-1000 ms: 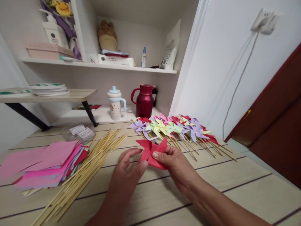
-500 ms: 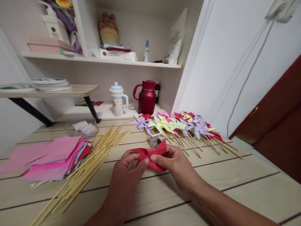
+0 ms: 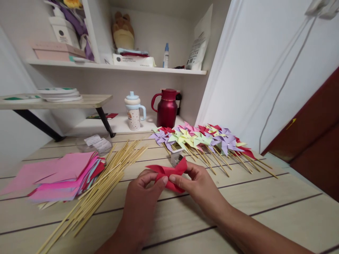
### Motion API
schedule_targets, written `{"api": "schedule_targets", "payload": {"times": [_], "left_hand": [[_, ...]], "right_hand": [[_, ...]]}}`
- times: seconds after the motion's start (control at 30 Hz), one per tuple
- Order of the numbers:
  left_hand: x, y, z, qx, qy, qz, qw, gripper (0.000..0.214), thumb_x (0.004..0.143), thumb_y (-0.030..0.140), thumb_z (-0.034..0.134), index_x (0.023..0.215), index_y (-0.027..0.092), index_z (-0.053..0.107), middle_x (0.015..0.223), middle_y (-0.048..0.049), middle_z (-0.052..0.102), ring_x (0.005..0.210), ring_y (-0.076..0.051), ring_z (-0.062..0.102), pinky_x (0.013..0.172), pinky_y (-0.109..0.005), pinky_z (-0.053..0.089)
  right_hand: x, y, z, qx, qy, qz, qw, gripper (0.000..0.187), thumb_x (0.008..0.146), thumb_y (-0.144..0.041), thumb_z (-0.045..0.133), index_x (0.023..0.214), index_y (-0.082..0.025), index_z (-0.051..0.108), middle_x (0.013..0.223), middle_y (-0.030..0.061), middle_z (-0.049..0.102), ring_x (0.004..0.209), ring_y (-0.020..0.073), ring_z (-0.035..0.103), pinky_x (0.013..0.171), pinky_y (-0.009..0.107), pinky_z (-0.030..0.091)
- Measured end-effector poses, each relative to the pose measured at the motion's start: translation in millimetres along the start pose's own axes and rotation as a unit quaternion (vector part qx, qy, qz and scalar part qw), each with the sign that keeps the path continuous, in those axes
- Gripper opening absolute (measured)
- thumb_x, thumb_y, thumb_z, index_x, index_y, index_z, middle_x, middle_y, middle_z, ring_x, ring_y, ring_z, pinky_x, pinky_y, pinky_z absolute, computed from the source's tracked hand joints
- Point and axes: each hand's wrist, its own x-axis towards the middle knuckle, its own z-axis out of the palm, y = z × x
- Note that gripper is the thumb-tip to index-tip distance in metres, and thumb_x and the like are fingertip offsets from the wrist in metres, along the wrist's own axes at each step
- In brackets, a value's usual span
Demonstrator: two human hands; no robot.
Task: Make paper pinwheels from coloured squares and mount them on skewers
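Note:
Both my hands hold a folded red paper pinwheel point(image 3: 169, 172) just above the wooden table point(image 3: 265, 204). My left hand point(image 3: 141, 197) pinches its centre from the left with thumb and forefinger. On the right side my right hand point(image 3: 197, 188) grips it, thumb on top. A small clear box point(image 3: 176, 157) sits on the table right behind the red paper. Loose bamboo sticks point(image 3: 106, 183) lie spread to the left of my hands. Finished pinwheels on sticks point(image 3: 201, 141) in purple, green, pink and red lie in a row behind and to the right.
A stack of pink and red paper squares point(image 3: 60, 174) lies at the left. At the back stand a red thermos jug point(image 3: 166, 107) and a pale lidded cup point(image 3: 133, 111), with a small plastic packet point(image 3: 96, 144) nearby. Shelves above hold boxes and bottles. A white wall stands at the right.
The red pinwheel has tilted from upright to flatter and lower between my hands. The view shifted slightly, and the small clear box behind it has come into sight.

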Motion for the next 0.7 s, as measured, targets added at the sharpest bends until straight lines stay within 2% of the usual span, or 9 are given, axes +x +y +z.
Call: {"api": "schedule_targets", "payload": {"times": [0.13,0.27,0.37,0.47,0.53,0.6,0.7], "left_hand": [[1,2,-1.1,-0.021,0.006,-0.023,0.999,0.016,0.072,0.034,0.070,0.067,0.019,0.070,0.072,0.0008,0.064,0.068,-0.015,0.053,0.066,-0.024,0.041],[1,5,-1.0,-0.022,0.042,-0.023,0.999,0.017,0.069,0.034,0.073,0.063,0.019,0.067,0.061,0.0052,0.053,0.060,-0.012,0.043,0.059,-0.022,0.034],[1,8,-1.6,-0.018,0.056,-0.023,0.998,0.021,0.066,0.035,0.074,0.058,0.019,0.063,0.057,0.0062,0.047,0.058,-0.011,0.037,0.057,-0.023,0.031],[6,9,-5.7,-0.016,0.080,-0.029,0.996,0.025,0.060,0.037,0.077,0.057,0.018,0.061,0.057,0.0056,0.049,0.059,-0.011,0.038,0.058,-0.023,0.032],[13,7,-10.5,-0.016,0.100,-0.023,0.995,0.028,0.057,0.040,0.078,0.056,0.019,0.060,0.054,0.0058,0.048,0.058,-0.012,0.038,0.057,-0.024,0.031],[21,4,-16.1,-0.040,0.119,-0.026,0.992,0.033,0.054,0.043,0.080,0.053,0.019,0.058,0.052,0.0055,0.048,0.058,-0.013,0.042,0.058,-0.025,0.033],[33,-3,-23.5,-0.060,0.136,-0.013,0.989,0.032,0.052,0.044,0.081,0.056,0.019,0.062,0.057,0.0026,0.056,0.062,-0.016,0.051,0.063,-0.028,0.040]], "right_hand": [[2,-2,-5,-0.013,0.016,-0.039,0.999,0.018,0.085,-0.035,0.069,0.098,-0.023,0.068,0.096,0.0026,0.068,0.091,0.0195,0.061,0.084,0.033,0.048],[8,0,-13,0.025,0.080,-0.044,0.996,0.030,0.086,-0.040,0.067,0.112,-0.026,0.063,0.106,0.0042,0.068,0.098,0.0201,0.061,0.086,0.033,0.048],[16,-2,-27,0.033,0.160,-0.070,0.984,0.025,0.085,-0.040,0.068,0.105,-0.025,0.066,0.098,0.0029,0.068,0.095,0.0192,0.061,0.086,0.032,0.046],[27,-7,-48,0.002,0.225,-0.117,0.967,0.018,0.086,-0.039,0.065,0.094,-0.023,0.069,0.083,0.0000,0.064,0.080,0.0157,0.059,0.077,0.029,0.046],[33,-8,-61,-0.041,0.230,-0.121,0.965,0.016,0.084,-0.037,0.067,0.087,-0.021,0.069,0.076,-0.0011,0.062,0.072,0.0145,0.055,0.068,0.027,0.043],[37,-7,-70,-0.097,0.208,-0.110,0.967,0.016,0.083,-0.035,0.067,0.082,-0.019,0.068,0.077,0.0000,0.064,0.071,0.0152,0.055,0.065,0.027,0.042],[41,1,-72,-0.235,0.162,-0.103,0.953,0.017,0.087,-0.033,0.060,0.082,-0.019,0.068,0.073,0.0008,0.064,0.066,0.0157,0.055,0.062,0.028,0.041]]}}
